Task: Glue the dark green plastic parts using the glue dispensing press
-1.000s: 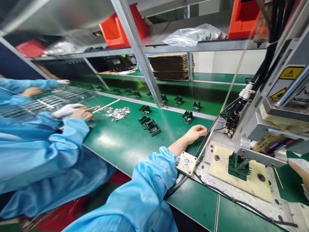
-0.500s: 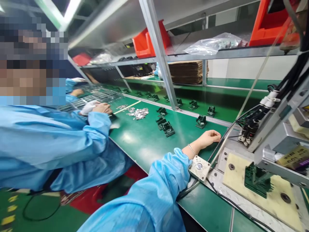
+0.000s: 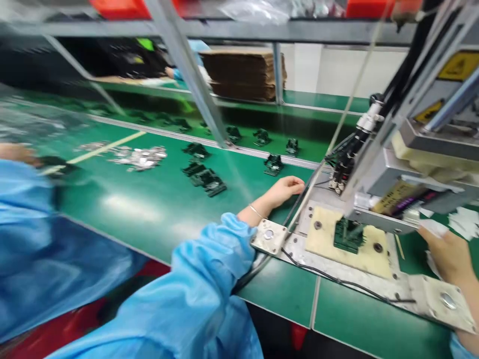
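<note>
Green bench (image 3: 157,209) under steel shelving (image 3: 224,30) — both hands rest empty, fingers curled.

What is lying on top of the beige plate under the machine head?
A dark green plastic part sits on the beige plate, beside two round holes. The machine head hangs over its top, so its upper side and the plate's far edge are covered.

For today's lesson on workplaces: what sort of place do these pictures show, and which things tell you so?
Probably a factory assembly line. A long green workbench carries rows of small dark green parts, a press machine stands over one part on a fixture plate, and the left hand rests beside it.
</note>
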A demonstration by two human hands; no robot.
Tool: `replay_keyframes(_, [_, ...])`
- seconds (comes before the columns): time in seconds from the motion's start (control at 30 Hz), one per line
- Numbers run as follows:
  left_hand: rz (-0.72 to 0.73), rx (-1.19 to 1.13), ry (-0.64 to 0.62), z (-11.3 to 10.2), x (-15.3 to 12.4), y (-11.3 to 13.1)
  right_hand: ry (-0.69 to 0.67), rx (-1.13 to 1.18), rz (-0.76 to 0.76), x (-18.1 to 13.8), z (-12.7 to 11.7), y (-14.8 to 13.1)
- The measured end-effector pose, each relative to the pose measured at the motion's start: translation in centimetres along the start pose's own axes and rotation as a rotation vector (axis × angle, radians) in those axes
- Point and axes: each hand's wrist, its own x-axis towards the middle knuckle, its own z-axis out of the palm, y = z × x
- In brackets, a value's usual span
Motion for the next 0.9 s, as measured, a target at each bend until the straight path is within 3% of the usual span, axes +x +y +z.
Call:
replay_keyframes(0.07, [0.003,-0.014,-0.001,-0.1,0.1,0.2,-0.004,0.014,0.055,-0.1,0.0,-0.1])
replay_keyframes(0.2, [-0.005,-0.03,0.019,-0.3,0.3,0.3,0.0,0.187,-0.021,-0.1,0.9,-0.4])
replay_keyframes(0.43, [-0.013,-0.021,0.067,-0.1,0.2,0.3,-0.011,0.306,-0.027,-0.4,1.0,-0.8])
replay_keyframes(0.9, [-0.047,-0.002,0.098,0.2,0.0,1.3,-0.01,0.287,-0.03,-0.3,0.9,-0.8])
